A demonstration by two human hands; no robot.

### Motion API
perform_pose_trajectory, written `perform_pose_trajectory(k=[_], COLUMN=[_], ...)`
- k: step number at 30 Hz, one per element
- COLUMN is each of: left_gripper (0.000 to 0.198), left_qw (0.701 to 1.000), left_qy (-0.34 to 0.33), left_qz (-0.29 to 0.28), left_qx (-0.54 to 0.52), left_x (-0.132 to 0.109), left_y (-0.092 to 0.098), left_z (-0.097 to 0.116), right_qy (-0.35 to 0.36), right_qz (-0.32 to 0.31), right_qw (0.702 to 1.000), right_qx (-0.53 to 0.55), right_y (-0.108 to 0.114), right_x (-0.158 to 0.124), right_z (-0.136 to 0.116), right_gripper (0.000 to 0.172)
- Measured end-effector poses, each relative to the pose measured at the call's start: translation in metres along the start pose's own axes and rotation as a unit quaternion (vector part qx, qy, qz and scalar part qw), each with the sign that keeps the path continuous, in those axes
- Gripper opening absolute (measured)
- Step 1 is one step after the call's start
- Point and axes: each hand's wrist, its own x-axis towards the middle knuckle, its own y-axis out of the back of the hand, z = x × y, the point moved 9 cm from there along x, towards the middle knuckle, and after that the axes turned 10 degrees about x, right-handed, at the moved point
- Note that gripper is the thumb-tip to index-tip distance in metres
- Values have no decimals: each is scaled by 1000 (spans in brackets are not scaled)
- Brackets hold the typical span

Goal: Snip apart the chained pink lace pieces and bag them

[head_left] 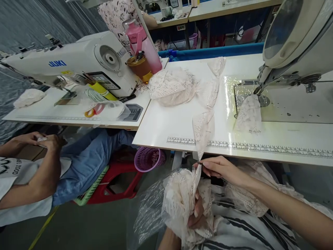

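Lace strip (pixel 204 128) is hanging off the table (pixel 169 118) edge at 12 o'clock, running down into the lace bundle (pixel 179 198) at 6 o'clock. Left hand (pixel 197 213) is clutching the bundle, fingers curled tight. Right hand (pixel 223 170) is pinching the strip narrowly, with a dark tip showing there - possibly a tool, unclear. Judgement: a taut strip between both hands suits this work best. Sewing machine (pixel 299 41) is standing at 2 o'clock.

Left hand (pixel 199 211) mostly behind lace (pixel 179 198); sewing machine (pixel 299 38) partly beyond right edge
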Motion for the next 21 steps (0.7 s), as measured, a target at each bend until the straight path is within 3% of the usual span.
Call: perform_pose_trajectory(k=[3,6,9,11,13,16,18,19,21], left_gripper=[53,54,47,38,29,24,21,21,28], left_qw=[999,998,996,991,981,968,965,963,962], left_qy=[2,-7,-43,-88,-136,-175,-183,-184,-166], left_qz=[-26,-18,22,70,122,174,190,195,200], left_qx=[-45,-61,-69,-73,-72,-45,-5,21,84], left_x=[3,4,5,8,10,12,14,14,18], left_y=[-11,-13,-4,9,22,33,32,30,21], left_z=[1,1,7,17,31,48,57,61,65], right_qy=[11,23,36,71,142,206,192,185,188], right_qz=[3,28,48,44,51,123,151,145,89], right_qw=[1000,999,994,974,914,749,670,661,701], right_qx=[-1,-23,-91,-209,-377,-618,-701,-713,-682], right_y=[-1,1,-2,-7,-11,-3,4,3,-13], right_x=[3,1,-11,-21,-27,-22,-11,-6,-4], right_z=[-2,-4,-13,-30,-57,-93,-107,-110,-106], right_gripper=[44,45,44,38,33,42,40,33,22])
